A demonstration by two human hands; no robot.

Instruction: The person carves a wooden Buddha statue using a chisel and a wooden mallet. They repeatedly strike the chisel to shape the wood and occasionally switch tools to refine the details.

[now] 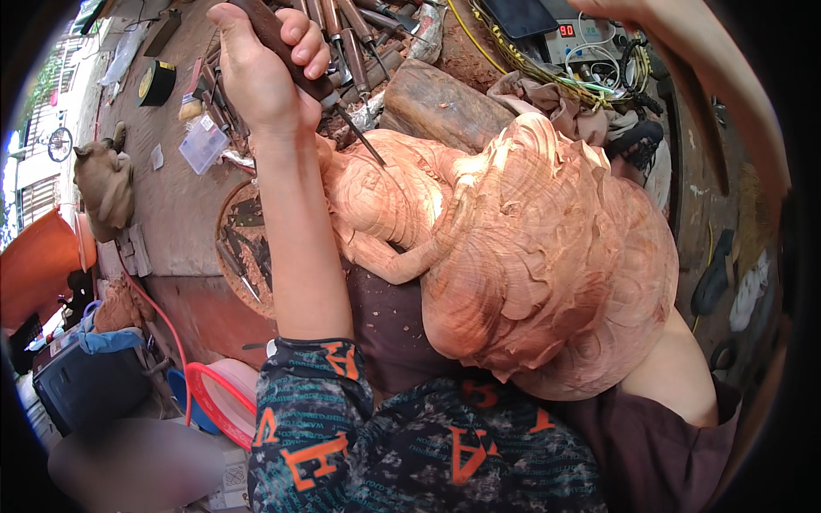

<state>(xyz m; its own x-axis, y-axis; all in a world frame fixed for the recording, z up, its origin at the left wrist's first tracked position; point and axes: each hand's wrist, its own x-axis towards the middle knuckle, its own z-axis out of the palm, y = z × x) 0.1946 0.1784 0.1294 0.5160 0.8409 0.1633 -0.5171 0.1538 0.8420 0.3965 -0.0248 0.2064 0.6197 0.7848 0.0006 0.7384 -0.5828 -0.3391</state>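
Observation:
My left hand [272,73] is closed round the dark wooden handle of a carving chisel [363,137]. Its thin metal shaft slants down to the right, with the tip at the surface of a reddish wood carving [530,256]. This large carving lies tilted across my lap; a figure's torso and bent arm face left, and thick swirling folds bulge at right. My right arm is raised at the upper right, close to the camera. Most of my right hand [611,7] is cut off by the top edge and its fingers are hidden. A dark brown tapered piece [701,120] shows beneath that forearm.
Several wood-handled chisels [346,43] lie beyond the carving, near a wood block [445,104]. A round tray [227,235] of tools sits beside my left forearm. A clear plastic box [203,144] and tape measure [157,83] are further left. Cables surround a control box [586,43] at back right.

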